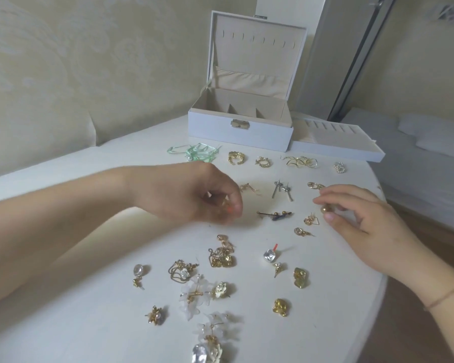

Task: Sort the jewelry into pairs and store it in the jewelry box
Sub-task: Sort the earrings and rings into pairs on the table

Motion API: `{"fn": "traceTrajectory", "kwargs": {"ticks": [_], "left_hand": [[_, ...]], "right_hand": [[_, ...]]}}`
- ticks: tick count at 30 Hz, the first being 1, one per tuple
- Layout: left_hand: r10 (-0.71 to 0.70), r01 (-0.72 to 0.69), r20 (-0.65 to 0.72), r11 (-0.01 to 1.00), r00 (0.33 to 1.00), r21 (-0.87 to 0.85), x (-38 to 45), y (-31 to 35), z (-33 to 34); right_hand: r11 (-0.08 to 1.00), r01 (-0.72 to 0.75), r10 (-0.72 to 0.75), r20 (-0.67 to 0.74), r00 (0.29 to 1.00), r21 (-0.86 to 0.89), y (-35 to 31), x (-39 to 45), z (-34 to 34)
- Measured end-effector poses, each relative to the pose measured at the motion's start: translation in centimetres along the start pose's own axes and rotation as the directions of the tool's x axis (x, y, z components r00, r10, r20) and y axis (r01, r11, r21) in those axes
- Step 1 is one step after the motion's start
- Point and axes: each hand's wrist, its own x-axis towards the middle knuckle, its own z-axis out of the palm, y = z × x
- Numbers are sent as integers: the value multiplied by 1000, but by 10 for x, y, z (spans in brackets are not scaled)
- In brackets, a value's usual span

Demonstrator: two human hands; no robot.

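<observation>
Left hand: the left hand [194,195] is hovering over the middle of the table [351,284], fingers curling down round a small gold piece with an orange tip [227,206]; it looks pinched, though the piece is blurred.
Right hand: the right hand [357,218] is lying toward the table's right edge, thumb and forefinger pinching a round gold bead earring [325,209], the other fingers loosely bent.
Key relation: both held pieces are sitting at about the same depth, with the dark bar pin [274,214] lying between the two hands, its long axis running left to right.
Likely match: I cannot tell whether the two held pieces make a pair.
Jewelry box: the jewelry box [239,132] is standing open at the far edge of the table, lid upright, compartments facing up; it lies ahead of both hands, roughly midway, so neither is clearly nearer.
Tray: a lift-out tray [336,145] is resting just beside the box on its right.
Sorted row: a gold ring [236,158] and small hoops [263,161] are lying between the hands and the box, so a carry must be passing above them.
Unsorted heap: flower earrings [194,294] and gold nuggets [300,277] are crowding the near edge.
Open room: bare surface is showing at the far left of the table.
</observation>
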Motion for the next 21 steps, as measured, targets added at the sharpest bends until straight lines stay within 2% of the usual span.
{"fn": "traceTrajectory", "kwargs": {"ticks": [2, 5, 7, 10, 13, 15, 17, 19, 21], "left_hand": [[-31, 25, 127, 999, 991, 46, -4, 0, -9], [-14, -3, 222, 997, 975, 73, -6, 1, -11], [10, -31, 272, 997, 962, 74, -5, 0, -9], [64, -86, 260, 993, 964, 77, -3, -5, -2], [94, -119, 218, 987, 971, 105, 0, -10, 3], [94, -117, 186, 986, 978, 116, 2, -10, 5], [90, -108, 157, 988, 984, 110, 2, -11, 6], [107, -122, 121, 985, 987, 126, 3, -11, 8], [146, -158, 77, 971, 986, 181, 3, -10, 8]], "right_hand": [[997, 33, -33, 0, 999, -69, -7, 0, -2], [971, 140, -123, 96, 988, -195, -17, 1, -1], [974, 134, -114, 115, 987, -184, -20, 2, 0], [989, 76, -63, 101, 993, -130, -25, 4, 0], [987, 108, -97, 89, 991, -120, -28, 5, 1], [996, 79, -78, 31, 996, -32, -36, 3, -1], [988, -23, 31, -51, 998, 152, -51, 2, -3], [897, -83, 126, -72, 989, 434, -69, 2, -5], [769, -97, 165, -49, 985, 632, -88, 2, -7]]}}
